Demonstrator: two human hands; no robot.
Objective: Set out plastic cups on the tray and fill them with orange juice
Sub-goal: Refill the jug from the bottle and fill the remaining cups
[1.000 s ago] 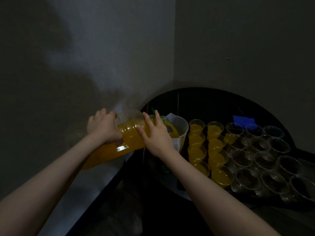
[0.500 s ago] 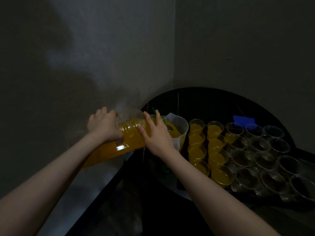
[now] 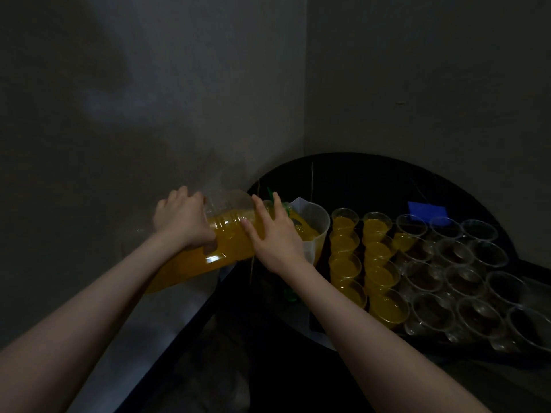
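Observation:
A large clear bottle of orange juice [image 3: 229, 239] lies tipped on its side, its mouth over a translucent jug [image 3: 316, 231] that holds juice. My left hand [image 3: 182, 222] grips the bottle's base end, and my right hand [image 3: 274, 234] holds it near the neck, fingers spread over the top. On the dark tray [image 3: 316, 323] stand rows of clear plastic cups: several filled cups [image 3: 346, 265] in the two left columns, several empty cups [image 3: 453, 275] to the right.
The round black table [image 3: 372, 180] sits in a wall corner, with a blue card [image 3: 426, 213] at its back. A pale ledge [image 3: 155, 332] runs along the left wall under the bottle. A green object [image 3: 290, 293] lies beside the jug.
The bottle's base end has risen slightly, steepening the tilt toward the jug. Both hands keep their hold.

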